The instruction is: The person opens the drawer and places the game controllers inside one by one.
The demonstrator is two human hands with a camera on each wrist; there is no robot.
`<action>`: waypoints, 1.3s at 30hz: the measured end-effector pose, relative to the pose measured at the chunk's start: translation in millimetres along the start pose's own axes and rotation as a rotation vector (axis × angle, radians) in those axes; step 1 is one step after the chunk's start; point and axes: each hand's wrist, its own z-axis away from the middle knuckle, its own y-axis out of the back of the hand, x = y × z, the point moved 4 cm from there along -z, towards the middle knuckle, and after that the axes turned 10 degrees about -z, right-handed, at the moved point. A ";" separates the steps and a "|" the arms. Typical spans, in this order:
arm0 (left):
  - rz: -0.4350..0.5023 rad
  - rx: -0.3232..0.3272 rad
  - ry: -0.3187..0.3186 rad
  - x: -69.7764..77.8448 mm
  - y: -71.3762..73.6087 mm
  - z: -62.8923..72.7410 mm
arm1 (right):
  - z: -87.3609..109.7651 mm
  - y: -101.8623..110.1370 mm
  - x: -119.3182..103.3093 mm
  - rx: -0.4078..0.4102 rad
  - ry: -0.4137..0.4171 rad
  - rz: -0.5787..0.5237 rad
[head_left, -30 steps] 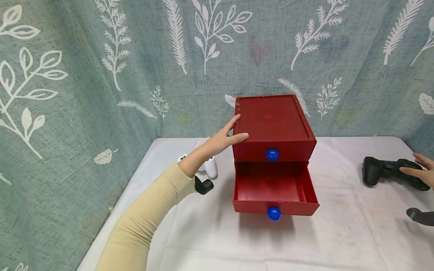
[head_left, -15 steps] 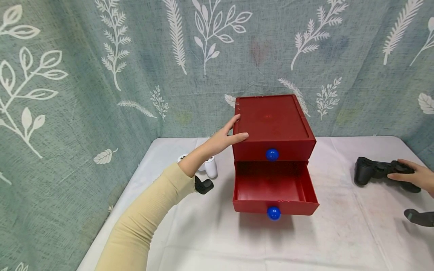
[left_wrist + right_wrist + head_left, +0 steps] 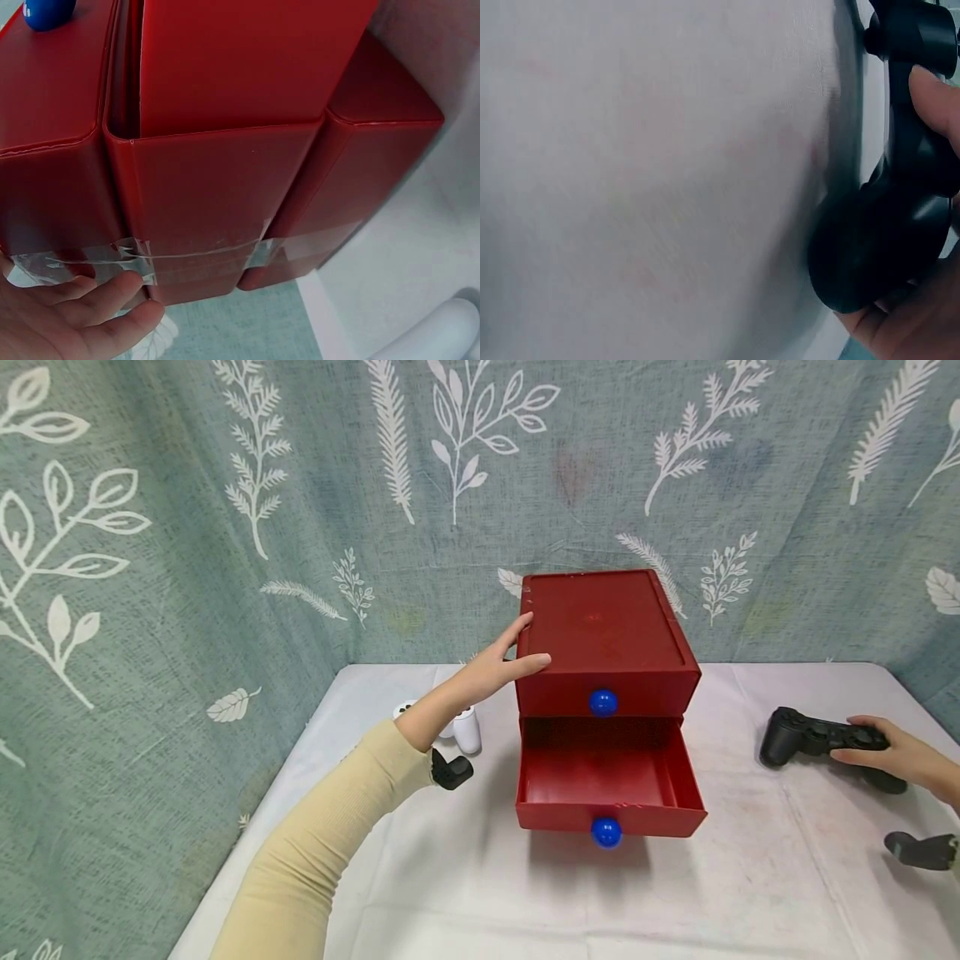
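Though half-hidden, white controller beside drawers

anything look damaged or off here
Yes: wrinkled clear tape runs across the side of the red drawer unit, perhaps a makeshift fix. The open drawer has a rough patch on its front rim, possibly chipped. I see no spill.

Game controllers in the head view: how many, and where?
2. A black controller is gripped by the right hand, to the right of the red drawer unit; a white controller is on its left, partly hidden behind the left arm. More could be hidden.
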 end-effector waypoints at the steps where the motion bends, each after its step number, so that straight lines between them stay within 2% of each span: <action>1: 0.002 -0.002 0.000 -0.1 -0.1 -0.1 | -0.1 -0.3 0.4 0.017 -0.001 0.008; 8: 0.005 -0.003 0.004 -0.2 -0.1 0.0 | -1.8 -1.6 4.1 0.142 -0.004 -0.018; 19: 0.023 -0.016 0.009 2.1 0.1 2.8 | 9.7 3.8 -19.2 0.224 0.080 -0.121; 24: 0.011 -0.006 0.004 0.6 -0.1 1.4 | -12.6 17.0 3.8 0.275 0.070 -0.138; 27: 0.006 -0.001 0.000 -0.3 -0.3 0.0 | -24.5 23.2 13.4 0.318 0.059 -0.111; 30: 0.006 -0.001 -0.007 -0.8 -0.8 0.1 | -14.0 23.7 -6.5 0.299 0.055 -0.113; 36: 0.006 0.006 -0.004 -0.3 -0.4 1.1 | 32.4 16.9 -73.7 0.262 0.066 -0.138; 38: 0.003 0.010 -0.004 -0.1 0.0 1.0 | 41.8 15.6 -85.9 0.263 0.065 -0.141; 39: 0.003 0.012 -0.007 0.1 0.2 0.8 | 43.7 15.2 -88.5 0.288 0.050 -0.127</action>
